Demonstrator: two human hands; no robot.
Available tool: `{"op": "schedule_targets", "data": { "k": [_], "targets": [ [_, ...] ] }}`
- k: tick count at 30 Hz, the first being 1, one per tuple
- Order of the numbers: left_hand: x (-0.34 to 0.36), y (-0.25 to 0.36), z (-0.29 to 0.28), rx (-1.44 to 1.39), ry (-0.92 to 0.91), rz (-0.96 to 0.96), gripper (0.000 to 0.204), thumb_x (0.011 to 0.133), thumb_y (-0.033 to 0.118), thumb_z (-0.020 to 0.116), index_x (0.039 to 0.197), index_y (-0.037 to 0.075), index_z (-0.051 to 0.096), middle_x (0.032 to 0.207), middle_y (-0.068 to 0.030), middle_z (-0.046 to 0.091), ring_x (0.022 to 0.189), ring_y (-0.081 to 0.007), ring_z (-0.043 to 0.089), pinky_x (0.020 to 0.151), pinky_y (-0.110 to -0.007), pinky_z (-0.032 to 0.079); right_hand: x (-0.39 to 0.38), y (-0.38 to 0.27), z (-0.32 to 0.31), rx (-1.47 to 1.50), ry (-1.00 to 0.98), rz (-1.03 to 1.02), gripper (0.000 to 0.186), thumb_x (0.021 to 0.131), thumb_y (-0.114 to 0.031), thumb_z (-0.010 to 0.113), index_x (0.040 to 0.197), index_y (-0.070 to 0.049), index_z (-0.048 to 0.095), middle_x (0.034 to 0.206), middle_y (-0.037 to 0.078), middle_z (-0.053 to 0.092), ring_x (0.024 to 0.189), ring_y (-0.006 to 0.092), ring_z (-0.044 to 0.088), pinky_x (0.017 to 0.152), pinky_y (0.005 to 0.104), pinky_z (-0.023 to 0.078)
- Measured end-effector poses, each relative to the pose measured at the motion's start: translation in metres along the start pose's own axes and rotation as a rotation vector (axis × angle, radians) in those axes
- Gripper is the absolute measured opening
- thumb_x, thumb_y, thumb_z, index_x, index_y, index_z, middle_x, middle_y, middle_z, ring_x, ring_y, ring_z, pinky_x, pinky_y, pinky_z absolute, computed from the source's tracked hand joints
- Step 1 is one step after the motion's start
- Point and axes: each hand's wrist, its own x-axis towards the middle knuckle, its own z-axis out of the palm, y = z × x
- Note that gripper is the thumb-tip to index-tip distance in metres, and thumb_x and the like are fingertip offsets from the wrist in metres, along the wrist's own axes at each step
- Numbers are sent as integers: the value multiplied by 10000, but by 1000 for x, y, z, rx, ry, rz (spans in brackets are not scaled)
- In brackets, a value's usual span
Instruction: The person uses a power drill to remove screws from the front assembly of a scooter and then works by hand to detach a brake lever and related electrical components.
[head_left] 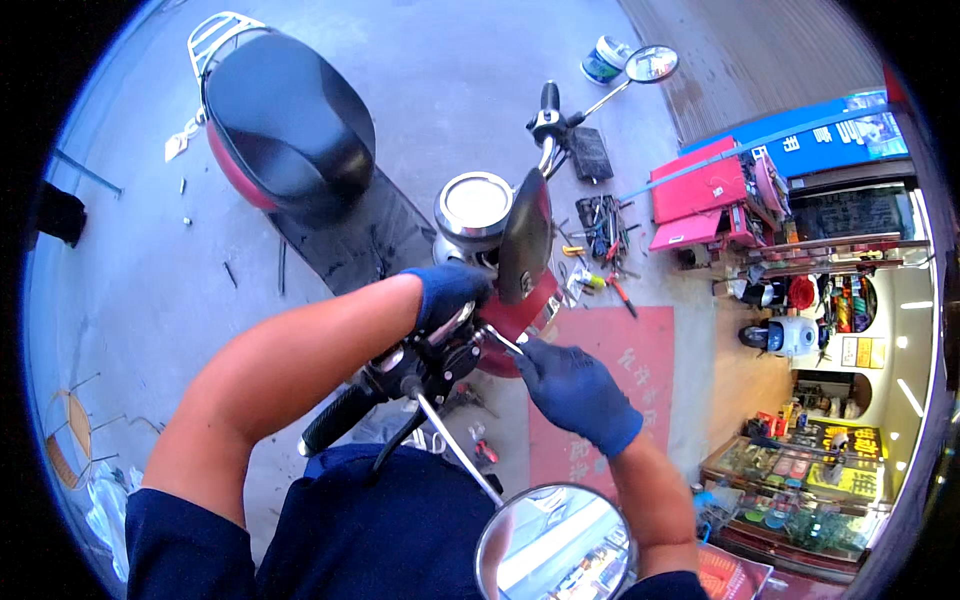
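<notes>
A red scooter with a black seat (290,110) stands in front of me, its handlebar turned across my view. My left hand (450,295), in a dark blue glove, curls over the middle of the handlebar beside the round gauge (475,205). Its fingertips are mostly hidden. From the right comes my right hand (580,395), gloved too, its thumb and fingers pinched on a slim metal tool (502,340), which reaches toward the black clamp and switch parts (460,355). The tool's exact kind is unclear. Close to both hands rises a dark curved panel (524,240).
Mirrors stick out at the near side (555,550) and far right (652,64). Hand tools (605,235) lie on the floor beyond the scooter, near a red toolbox (695,195). A red mat (645,350) and a glass display counter (790,490) are to the right.
</notes>
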Motion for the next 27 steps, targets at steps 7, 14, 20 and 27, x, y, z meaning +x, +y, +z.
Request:
{"op": "schedule_targets", "data": {
  "k": [7,14,20,27],
  "targets": [
    [-1,33,4,-693,124,-442,168,755,138,560,782,-14,627,770,-155,627,669,-228,617,608,-359,481,-40,26,112,52,383,-61,314,914,-128,500,1188,18,539,1042,200,629,906,318,639,757,383,524],
    [-4,16,-5,-469,59,-288,210,822,135,524,776,-24,653,747,-145,650,636,-222,628,598,-357,493,-13,7,151,486,459,142,279,929,-118,473,1161,31,515,1018,224,592,939,358,604,795,392,480],
    [-4,22,2,-286,80,-259,148,716,105,619,828,53,701,853,-171,673,831,-305,659,724,-377,510,-7,0,124,50,244,30,146,802,-61,534,919,25,549,867,202,504,639,294,556,546,360,455],
    [6,19,2,-151,167,-286,322,678,188,626,913,-28,664,901,-176,646,793,-247,615,658,-364,477,-12,0,82,-755,75,-217,298,784,-55,497,1023,115,548,928,232,587,692,213,593,596,312,484]
  ]
}}
